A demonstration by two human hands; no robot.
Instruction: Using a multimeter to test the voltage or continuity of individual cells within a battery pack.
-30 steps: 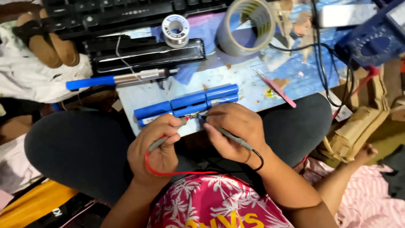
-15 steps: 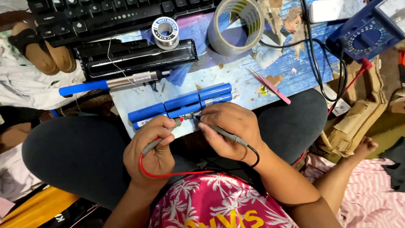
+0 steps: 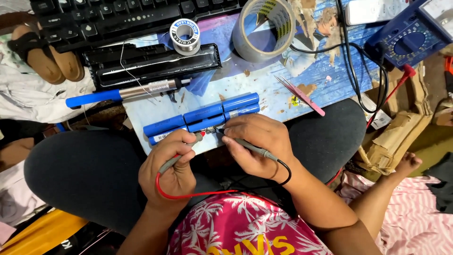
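A row of blue cylindrical battery cells (image 3: 203,115) lies on a worn board (image 3: 264,85) across my lap. My left hand (image 3: 172,165) grips a grey probe with a red lead (image 3: 181,158), its tip touching the near edge of the cells. My right hand (image 3: 255,141) holds a grey probe with a black lead (image 3: 252,147), its tip beside the other one at the cells. Both leads run back toward a blue multimeter (image 3: 410,35) at the far right.
Behind the cells lie a blue-handled soldering iron (image 3: 122,93), a black battery casing (image 3: 151,63), a solder spool (image 3: 184,33), a tape roll (image 3: 264,28), pink tweezers (image 3: 302,97) and a black keyboard (image 3: 118,16). Sandals (image 3: 47,52) sit at left, cardboard (image 3: 396,137) at right.
The camera view has shifted slightly; both hands keep the probes at the blue cells, with the tips drawn a little closer together.
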